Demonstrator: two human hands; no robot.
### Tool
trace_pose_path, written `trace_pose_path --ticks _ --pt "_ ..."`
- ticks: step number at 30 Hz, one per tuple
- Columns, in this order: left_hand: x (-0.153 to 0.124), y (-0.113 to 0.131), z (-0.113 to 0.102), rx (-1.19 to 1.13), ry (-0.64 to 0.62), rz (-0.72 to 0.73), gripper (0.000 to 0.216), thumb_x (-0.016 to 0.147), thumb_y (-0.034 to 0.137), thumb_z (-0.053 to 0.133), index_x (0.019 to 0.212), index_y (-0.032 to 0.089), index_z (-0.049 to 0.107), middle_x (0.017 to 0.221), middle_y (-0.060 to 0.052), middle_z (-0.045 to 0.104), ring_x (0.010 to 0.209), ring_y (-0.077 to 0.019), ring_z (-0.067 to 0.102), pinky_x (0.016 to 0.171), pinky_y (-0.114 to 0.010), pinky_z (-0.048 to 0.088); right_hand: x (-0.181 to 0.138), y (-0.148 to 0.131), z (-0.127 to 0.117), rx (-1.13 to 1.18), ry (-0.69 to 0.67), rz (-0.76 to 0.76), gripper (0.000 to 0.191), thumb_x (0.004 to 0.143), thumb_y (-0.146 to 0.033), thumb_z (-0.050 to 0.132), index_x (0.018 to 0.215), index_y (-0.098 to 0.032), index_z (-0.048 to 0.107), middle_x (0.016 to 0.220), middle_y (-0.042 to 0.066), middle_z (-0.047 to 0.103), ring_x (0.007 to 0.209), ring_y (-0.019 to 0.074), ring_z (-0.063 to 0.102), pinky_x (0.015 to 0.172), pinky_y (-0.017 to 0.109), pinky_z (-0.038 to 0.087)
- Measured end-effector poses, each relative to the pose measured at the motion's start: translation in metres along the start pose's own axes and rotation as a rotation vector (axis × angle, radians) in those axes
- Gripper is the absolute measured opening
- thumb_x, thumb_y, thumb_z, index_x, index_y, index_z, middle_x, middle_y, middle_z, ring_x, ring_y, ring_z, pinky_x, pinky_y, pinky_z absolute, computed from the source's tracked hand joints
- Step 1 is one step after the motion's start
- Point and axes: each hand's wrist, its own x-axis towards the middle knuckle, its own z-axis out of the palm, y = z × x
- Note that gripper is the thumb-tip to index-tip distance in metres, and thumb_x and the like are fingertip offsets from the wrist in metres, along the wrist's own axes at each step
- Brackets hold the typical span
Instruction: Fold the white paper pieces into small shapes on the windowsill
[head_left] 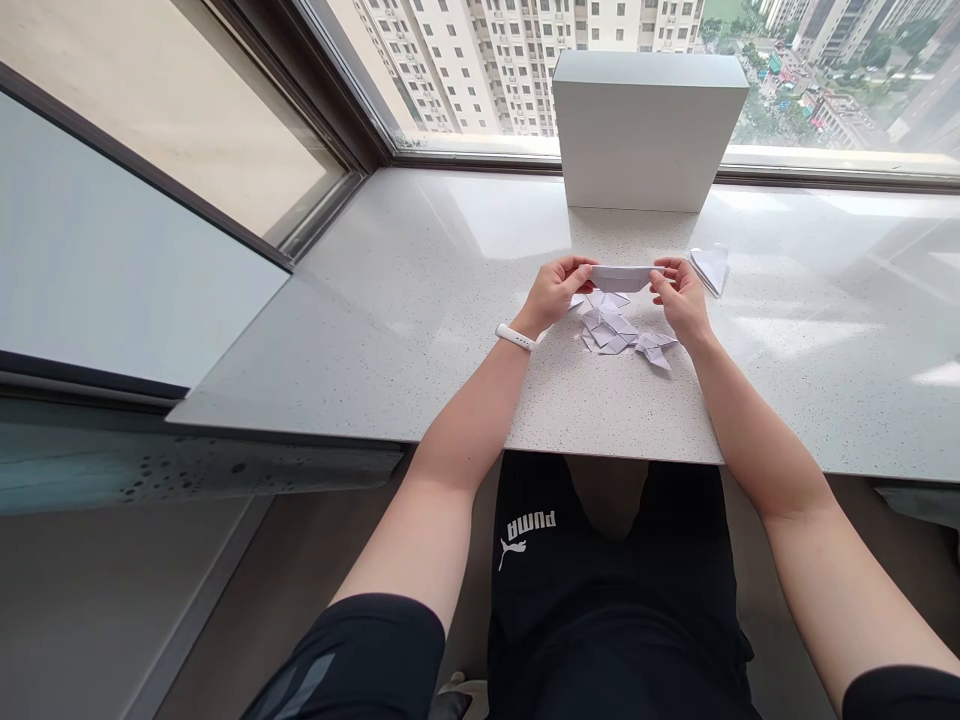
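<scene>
A folded strip of white paper (621, 279) is stretched between my two hands, just above the speckled windowsill (450, 370). My left hand (559, 290), with a white band on its wrist, pinches the strip's left end. At the right end, my right hand (681, 295) grips it between thumb and fingers. Below the strip lie several folded white paper pieces (609, 328), partly overlapping, with an angular one (655, 348) at their right. Another folded white paper piece (711, 268), triangular in outline, rests just beyond my right hand.
A large pale box (649, 140) stands against the window at the back of the sill. Dark window framing (330, 235) borders the sill on the left. The sill's front edge runs close to my lap.
</scene>
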Motion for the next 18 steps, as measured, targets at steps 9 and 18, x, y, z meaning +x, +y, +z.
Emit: trace_pose_path --ticks 9,18 --pt "0.000 0.003 -0.001 0.022 0.006 0.001 0.018 0.112 0.038 0.086 0.114 0.020 0.084 0.114 -0.010 0.090 0.103 -0.0222 0.086 0.104 -0.040 0.071 0.000 -0.006 -0.002 0.033 -0.012 -0.010 0.047 0.103 -0.070 0.090 0.126 -0.033 0.074 0.117 0.006 0.077 0.111 0.0261 0.079 0.092 0.043 0.074" --pt "0.002 -0.001 -0.003 0.027 0.018 0.009 0.018 0.110 0.037 0.085 0.113 0.020 0.084 0.111 -0.009 0.090 0.099 -0.0213 0.085 0.100 -0.039 0.073 -0.001 -0.011 -0.001 0.073 -0.079 -0.003 0.046 0.103 -0.071 0.092 0.121 -0.032 0.074 0.117 0.005 0.080 0.115 0.0246 0.081 0.099 0.042 0.076"
